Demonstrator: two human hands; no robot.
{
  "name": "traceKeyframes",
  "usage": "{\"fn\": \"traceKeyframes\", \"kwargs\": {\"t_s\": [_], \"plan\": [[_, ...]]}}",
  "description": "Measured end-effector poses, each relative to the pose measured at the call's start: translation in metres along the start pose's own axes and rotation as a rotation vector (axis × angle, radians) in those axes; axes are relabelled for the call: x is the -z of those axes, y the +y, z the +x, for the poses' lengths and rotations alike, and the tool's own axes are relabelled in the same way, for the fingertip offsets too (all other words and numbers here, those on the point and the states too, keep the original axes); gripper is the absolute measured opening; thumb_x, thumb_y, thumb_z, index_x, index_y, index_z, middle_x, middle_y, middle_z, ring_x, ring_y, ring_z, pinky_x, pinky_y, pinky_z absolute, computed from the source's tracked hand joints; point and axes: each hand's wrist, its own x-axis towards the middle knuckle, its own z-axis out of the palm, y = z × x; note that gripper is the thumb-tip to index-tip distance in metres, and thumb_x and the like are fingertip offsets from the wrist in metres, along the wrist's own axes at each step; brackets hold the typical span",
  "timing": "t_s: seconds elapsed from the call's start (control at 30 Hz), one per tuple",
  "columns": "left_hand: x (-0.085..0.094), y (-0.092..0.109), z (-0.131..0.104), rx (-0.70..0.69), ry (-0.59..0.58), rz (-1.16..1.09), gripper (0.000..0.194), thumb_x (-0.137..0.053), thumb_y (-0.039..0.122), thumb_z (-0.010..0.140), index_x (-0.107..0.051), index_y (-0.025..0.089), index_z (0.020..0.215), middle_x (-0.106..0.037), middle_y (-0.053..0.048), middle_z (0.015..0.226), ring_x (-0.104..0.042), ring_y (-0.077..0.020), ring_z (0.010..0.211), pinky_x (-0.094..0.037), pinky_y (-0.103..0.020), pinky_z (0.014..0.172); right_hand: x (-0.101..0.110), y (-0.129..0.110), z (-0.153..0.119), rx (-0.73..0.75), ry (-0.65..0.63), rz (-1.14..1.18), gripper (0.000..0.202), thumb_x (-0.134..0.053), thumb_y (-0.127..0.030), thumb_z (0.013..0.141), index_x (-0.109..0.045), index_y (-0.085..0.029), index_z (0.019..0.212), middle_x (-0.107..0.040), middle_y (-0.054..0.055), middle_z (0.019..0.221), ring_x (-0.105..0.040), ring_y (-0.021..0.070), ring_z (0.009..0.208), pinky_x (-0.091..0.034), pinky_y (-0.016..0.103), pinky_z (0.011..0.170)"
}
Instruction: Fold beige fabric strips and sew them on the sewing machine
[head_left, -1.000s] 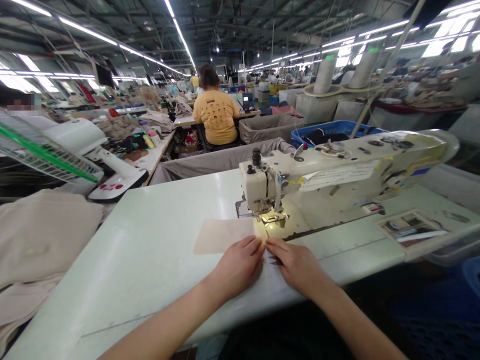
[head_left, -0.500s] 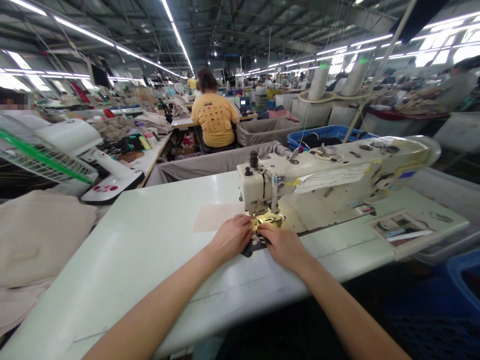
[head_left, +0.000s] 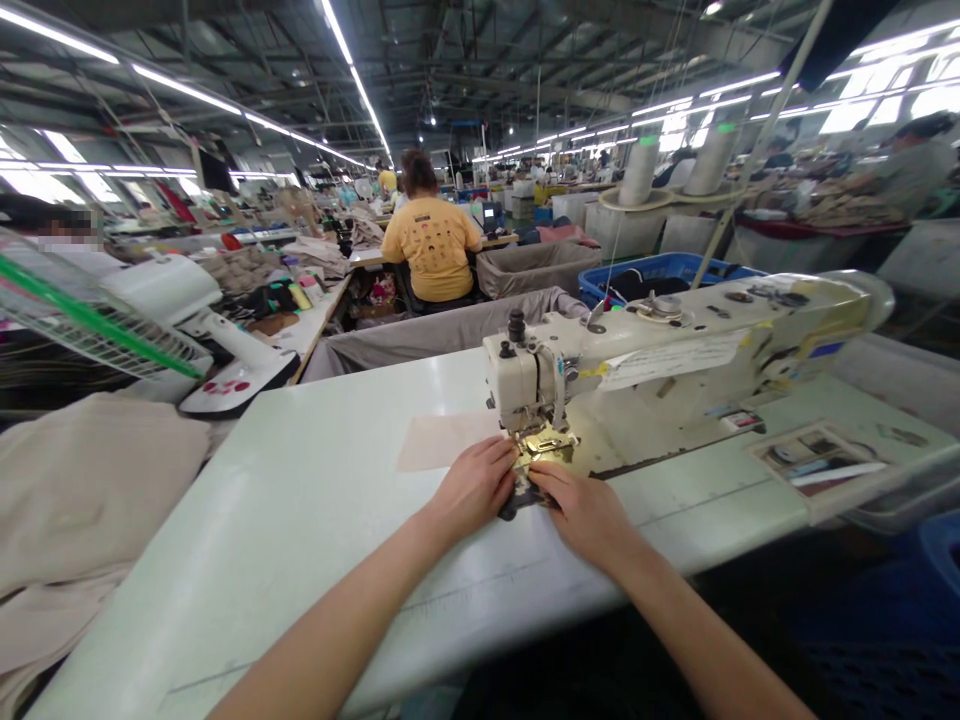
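A white sewing machine (head_left: 637, 350) stands on the pale green table (head_left: 315, 480), with a lit brass-coloured plate (head_left: 546, 443) under its head. My left hand (head_left: 478, 482) lies just left of the needle area, fingers together and bent, tips by the plate. Right of it, my right hand (head_left: 583, 505) has its fingers closed at the plate's front edge. Whatever lies between the fingertips of either hand is too small to make out. A flat beige fabric piece (head_left: 435, 443) rests on the table behind my left hand, its right end hidden by the hand and machine head.
Beige cloth (head_left: 97, 480) is heaped at the left, below a white fan (head_left: 240, 365). Behind the table are a grey cloth-lined bin (head_left: 427, 335) and a blue basket (head_left: 675, 268). A person in a yellow shirt (head_left: 431, 245) sits beyond. Tools lie in a tray (head_left: 821, 460) at right.
The whole view has shifted, so the table, machine and hands appear slightly farther right and lower. Both hands remain at the needle area, with my right fingertips slightly lower relative to the plate.
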Motion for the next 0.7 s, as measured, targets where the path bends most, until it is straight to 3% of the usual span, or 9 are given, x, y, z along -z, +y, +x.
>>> {"fn": "traceKeyframes", "kwargs": {"t_s": [0.27,0.43,0.57,0.7], "plan": [[0.000,-0.003,0.001,0.006,-0.027,-0.001,0.029,-0.048,0.019,0.098,-0.061,0.014,0.123,-0.065,-0.011,0.128,-0.057,-0.0252,0.122,-0.048,-0.043,0.110,-0.002,0.001,-0.001,0.020,0.028,0.018,0.049,-0.050,0.000,0.082,-0.066,-0.015,0.127,-0.062,0.008,0.138,-0.065,0.0246,0.115,-0.054,0.037,0.100],[0.003,-0.003,-0.003,0.095,-0.075,0.050,0.033,-0.051,0.022,0.098,-0.058,0.017,0.130,-0.060,-0.011,0.134,-0.055,-0.0258,0.124,-0.047,-0.046,0.108,-0.002,0.000,0.000,0.014,0.039,0.018,0.047,-0.050,-0.002,0.083,-0.067,-0.017,0.125,-0.064,0.008,0.136,-0.065,0.0246,0.115,-0.053,0.037,0.100],[0.009,0.016,-0.004,0.175,-0.144,0.134,0.028,-0.054,0.027,0.098,-0.061,0.017,0.124,-0.063,-0.011,0.125,-0.057,-0.0285,0.117,-0.052,-0.047,0.097,-0.002,0.001,0.000,0.003,0.064,0.034,0.042,-0.051,-0.004,0.086,-0.068,-0.018,0.122,-0.065,0.008,0.133,-0.067,0.0230,0.111,-0.054,0.034,0.095],[0.009,0.043,-0.008,0.137,-0.218,0.113,0.018,-0.054,0.025,0.097,-0.066,0.015,0.105,-0.066,-0.011,0.109,-0.059,-0.0274,0.106,-0.053,-0.045,0.096,-0.001,0.001,-0.008,-0.005,0.123,0.072,0.030,-0.053,-0.012,0.093,-0.068,-0.018,0.118,-0.069,0.008,0.125,-0.070,0.0224,0.103,-0.057,0.032,0.087]]}}
